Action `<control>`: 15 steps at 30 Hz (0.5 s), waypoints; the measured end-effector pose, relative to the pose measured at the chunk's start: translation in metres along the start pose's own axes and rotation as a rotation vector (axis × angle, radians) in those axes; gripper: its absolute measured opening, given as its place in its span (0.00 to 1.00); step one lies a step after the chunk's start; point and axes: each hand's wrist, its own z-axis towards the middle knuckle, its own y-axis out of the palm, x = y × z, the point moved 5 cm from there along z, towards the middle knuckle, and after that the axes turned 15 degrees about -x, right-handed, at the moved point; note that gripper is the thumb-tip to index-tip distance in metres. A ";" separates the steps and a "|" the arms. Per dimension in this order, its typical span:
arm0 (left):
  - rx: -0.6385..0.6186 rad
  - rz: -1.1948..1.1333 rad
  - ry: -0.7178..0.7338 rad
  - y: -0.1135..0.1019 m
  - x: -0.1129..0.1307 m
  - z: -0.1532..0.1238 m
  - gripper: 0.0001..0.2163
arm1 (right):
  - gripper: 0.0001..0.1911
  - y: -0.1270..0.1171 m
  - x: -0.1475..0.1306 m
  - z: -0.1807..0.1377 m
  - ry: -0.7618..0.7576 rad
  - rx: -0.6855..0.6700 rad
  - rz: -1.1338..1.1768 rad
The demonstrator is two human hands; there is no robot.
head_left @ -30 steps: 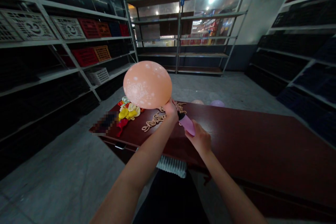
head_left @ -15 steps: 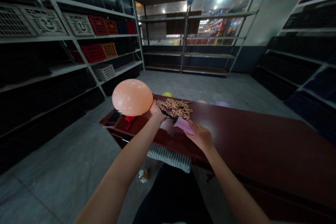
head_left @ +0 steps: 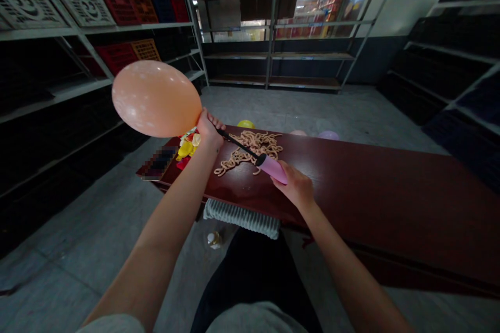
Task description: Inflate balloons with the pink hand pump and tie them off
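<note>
An inflated orange balloon [head_left: 156,98] bulges out to the left of my left hand [head_left: 210,127], which is closed around the balloon's neck and the nozzle end of a hand pump. My right hand [head_left: 296,183] grips the pump's pink body [head_left: 274,168]. Between my hands, a long stretch of the black pump rod [head_left: 240,145] shows. Beneath the rod, a tangle of tan twisted cord [head_left: 253,146] lies on the dark red table. Yellow, red and white deflated balloons [head_left: 188,146] sit near my left forearm, which hides part of them.
The dark red table [head_left: 371,192] runs off to the right. On the floor behind it are yellow [head_left: 246,124] and purple [head_left: 328,135] balloons. A bottle [head_left: 214,240] stands on the floor near my legs. Shelves with crates [head_left: 82,4] line the left side.
My hands have moved apart, exposing more black rod. The orange balloon appears larger and has shifted up and left with my left hand. The camera view has tilted down.
</note>
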 end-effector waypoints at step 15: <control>-0.138 0.056 -0.112 0.052 -0.122 -0.060 0.24 | 0.24 -0.004 0.012 -0.002 0.155 0.013 0.036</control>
